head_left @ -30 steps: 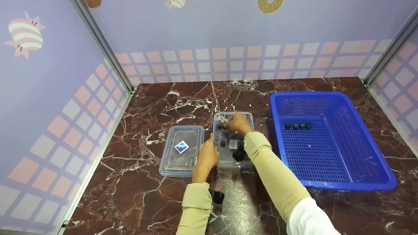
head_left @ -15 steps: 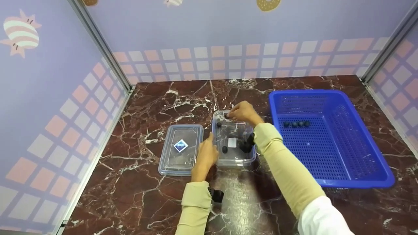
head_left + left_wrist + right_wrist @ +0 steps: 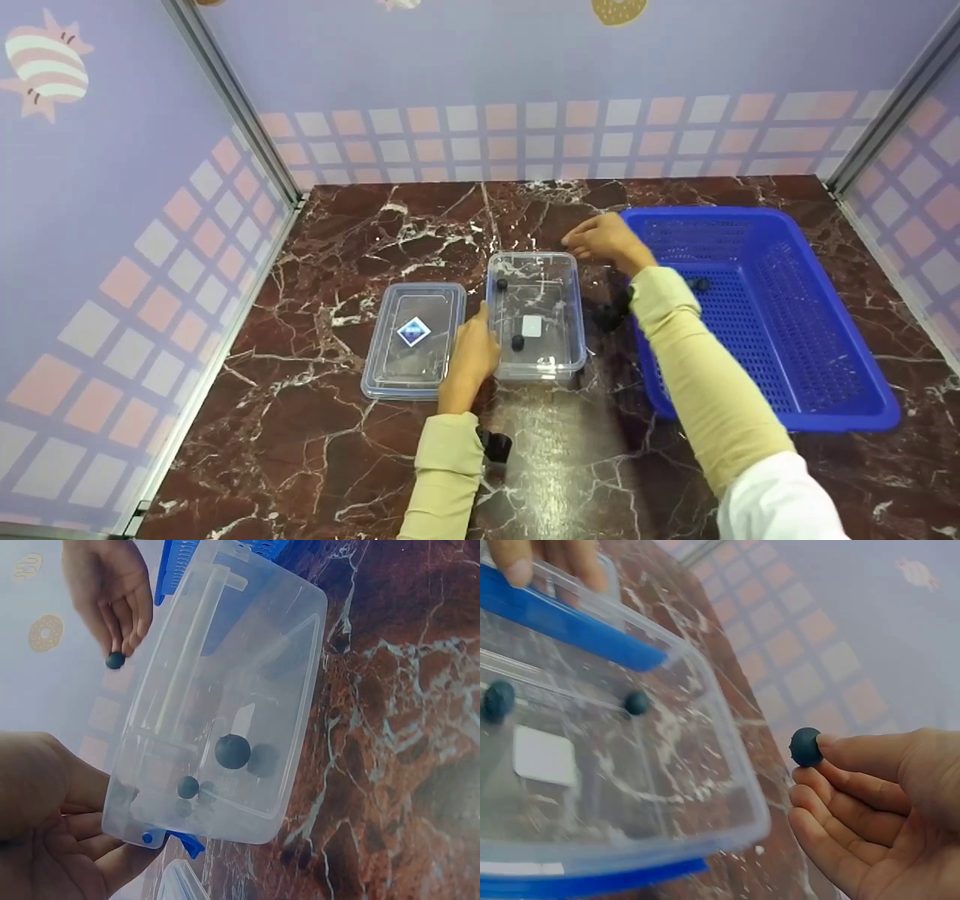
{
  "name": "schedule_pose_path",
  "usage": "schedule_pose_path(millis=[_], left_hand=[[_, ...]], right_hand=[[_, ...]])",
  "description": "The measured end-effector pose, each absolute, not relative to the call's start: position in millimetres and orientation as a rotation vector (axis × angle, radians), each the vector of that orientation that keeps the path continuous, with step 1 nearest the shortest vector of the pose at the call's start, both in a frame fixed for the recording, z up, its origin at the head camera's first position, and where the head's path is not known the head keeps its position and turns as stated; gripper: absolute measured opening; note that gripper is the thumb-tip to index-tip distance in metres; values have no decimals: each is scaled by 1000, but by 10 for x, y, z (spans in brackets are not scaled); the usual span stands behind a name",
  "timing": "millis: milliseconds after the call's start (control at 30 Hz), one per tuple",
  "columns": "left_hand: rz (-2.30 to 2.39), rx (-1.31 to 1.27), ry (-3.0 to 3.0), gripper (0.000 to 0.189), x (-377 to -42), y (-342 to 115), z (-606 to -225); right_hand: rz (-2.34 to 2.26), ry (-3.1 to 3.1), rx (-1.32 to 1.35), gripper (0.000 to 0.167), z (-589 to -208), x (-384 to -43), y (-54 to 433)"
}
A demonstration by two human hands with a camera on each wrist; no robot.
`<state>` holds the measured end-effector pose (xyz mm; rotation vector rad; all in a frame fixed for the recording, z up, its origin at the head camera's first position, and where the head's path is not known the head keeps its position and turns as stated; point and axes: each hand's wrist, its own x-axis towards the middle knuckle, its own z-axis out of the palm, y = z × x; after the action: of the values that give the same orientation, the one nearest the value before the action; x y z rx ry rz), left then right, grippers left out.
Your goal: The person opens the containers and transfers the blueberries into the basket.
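My right hand is raised beyond the back right corner of the clear plastic container. Between thumb and fingertips it pinches a dark blueberry, with the small crown showing in the right wrist view. Two more blueberries lie on the container's floor: one blueberry near the back left, another blueberry closer to the front. My left hand grips the container's left wall, and in the right wrist view its fingers reach over the rim.
A blue perforated basket stands on the right, its blueberries partly hidden by the right arm. To the left lies a clear lid-topped box with a diamond sticker. Patterned panels wall the marble table at the back and sides.
My right hand has lifted a blueberry out of the container and travelled right toward the basket. The front blueberry in the container has shifted slightly forward. My left hand stays at the container's wall.
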<state>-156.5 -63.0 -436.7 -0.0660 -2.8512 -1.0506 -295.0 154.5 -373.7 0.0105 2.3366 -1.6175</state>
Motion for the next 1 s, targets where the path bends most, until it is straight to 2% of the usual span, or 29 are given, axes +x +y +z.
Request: schedule_pose_path(millis=[500, 667, 833, 900, 1000], left_hand=[[-1101, -41, -2872, 57, -1583, -623, -4374], [-1059, -53, -2887, 55, -1584, -628, -4378], [-1068, -53, -2869, 55, -1577, -629, -4379], [-1074, -59, -2858, 54, -1575, -629, -4385], [-1070, -66, -2853, 54, -1572, -633, -4392]], right_hand=[[-1769, 2236, 95, 41, -3562, -2931, 2207], [-1777, 2201, 138, 49, -3593, -2904, 2435], [-1721, 2212, 194, 51, -3721, -2850, 2666], [-1704, 2199, 218, 50, -3789, -2821, 2763], [-1678, 2129, 237, 36, -3897, -2772, 2904]])
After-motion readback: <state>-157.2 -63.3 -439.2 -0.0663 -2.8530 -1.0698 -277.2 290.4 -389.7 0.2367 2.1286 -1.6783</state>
